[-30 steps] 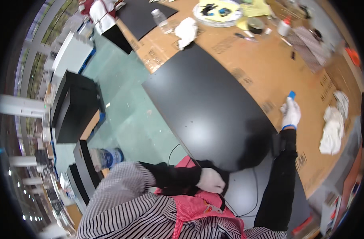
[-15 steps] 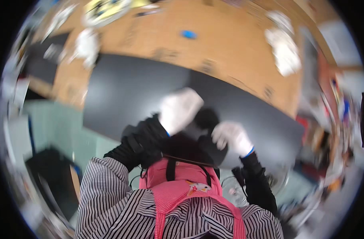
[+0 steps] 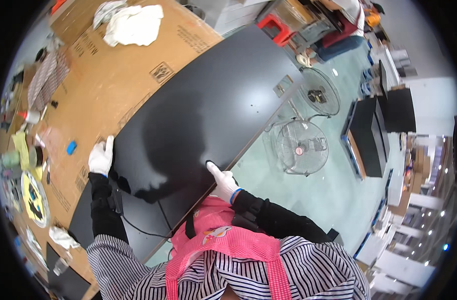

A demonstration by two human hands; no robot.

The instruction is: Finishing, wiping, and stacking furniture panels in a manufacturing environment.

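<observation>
A large dark grey panel point(image 3: 228, 90) lies slanting across the cardboard-covered table, with a seam and a second dark panel point(image 3: 143, 225) at its lower left end. My left hand point(image 3: 101, 158), in a white glove, grips the panel's far long edge, its thumb along the edge. My right hand point(image 3: 223, 182), gloved too, holds the near long edge with the thumb on top; its other fingers are partly hidden under the edge. A dark reflection covers the panel's middle.
Cardboard point(image 3: 93, 100) spreads beyond the panel, bearing a white cloth point(image 3: 134, 26), a blue object point(image 3: 71, 147), a glue bottle point(image 3: 30, 117) and an oval tray point(image 3: 44, 212). At right stand floor fans point(image 3: 302, 148), a red stool point(image 3: 275, 29) and another person point(image 3: 344, 30).
My view has swung to the right. My hands, earlier close together above the panel, are now apart, one at each long edge.
</observation>
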